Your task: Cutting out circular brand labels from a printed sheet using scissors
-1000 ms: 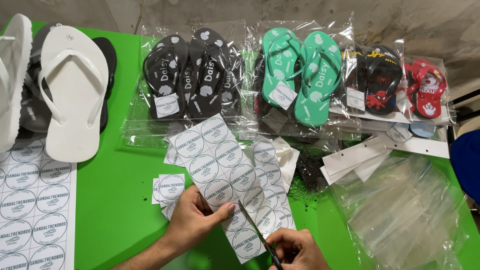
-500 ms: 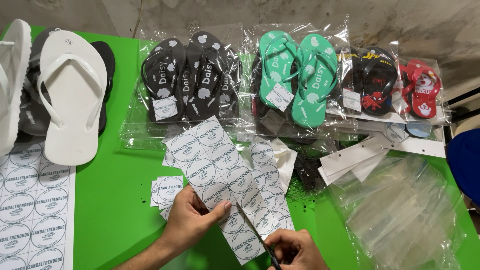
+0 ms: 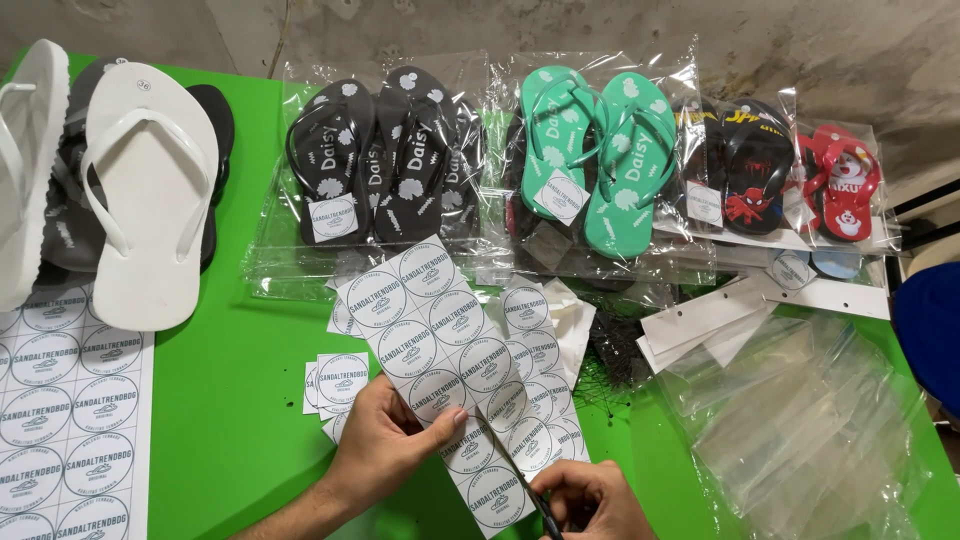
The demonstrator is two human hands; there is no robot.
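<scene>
Stickers in a printed sheet (image 3: 60,420) are lying at the far left edge of the green table (image 3: 230,420), with white flip-flops (image 3: 150,190) resting beyond them. Nearer the middle, the left hand (image 3: 385,445) is pinching a strip of round labels (image 3: 450,370) between thumb and fingers, holding it just above the table. Right of it, the right hand (image 3: 590,500) is gripping scissors (image 3: 515,480), fingers curled round the handles, blades cutting into the strip. Clear bags (image 3: 800,420) are lying at the right
</scene>
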